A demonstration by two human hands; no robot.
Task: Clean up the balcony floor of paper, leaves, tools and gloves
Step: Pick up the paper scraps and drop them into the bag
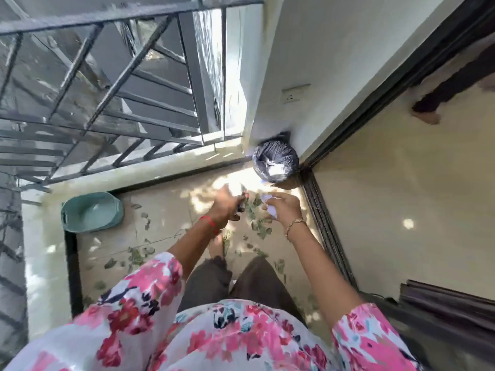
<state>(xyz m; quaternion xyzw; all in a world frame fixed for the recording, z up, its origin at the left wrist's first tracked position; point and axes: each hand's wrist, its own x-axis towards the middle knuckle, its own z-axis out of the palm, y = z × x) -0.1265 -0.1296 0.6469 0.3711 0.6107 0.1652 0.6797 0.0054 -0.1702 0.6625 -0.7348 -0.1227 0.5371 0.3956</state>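
I stand on the balcony looking down. My left hand [227, 206] grips a dark-handled tool [241, 203] whose shape is blurred, with something pale at its top. My right hand [282, 210] is closed on crumpled white paper [269, 207]. Both hands are held out over the tiled floor [166, 210], a little short of a round bin [276, 163] lined with a dark bag, which has white paper inside. Green leaves [261, 228] lie scattered on the floor under and behind my hands. No gloves are visible.
A green plastic basin [92, 211] sits in the left corner by the low wall. A grey metal railing [107, 89] runs along the left. The bin stands against the white wall [308, 62] beside a dark sliding-door track [326, 231]; indoors, another person's foot [426, 116] shows.
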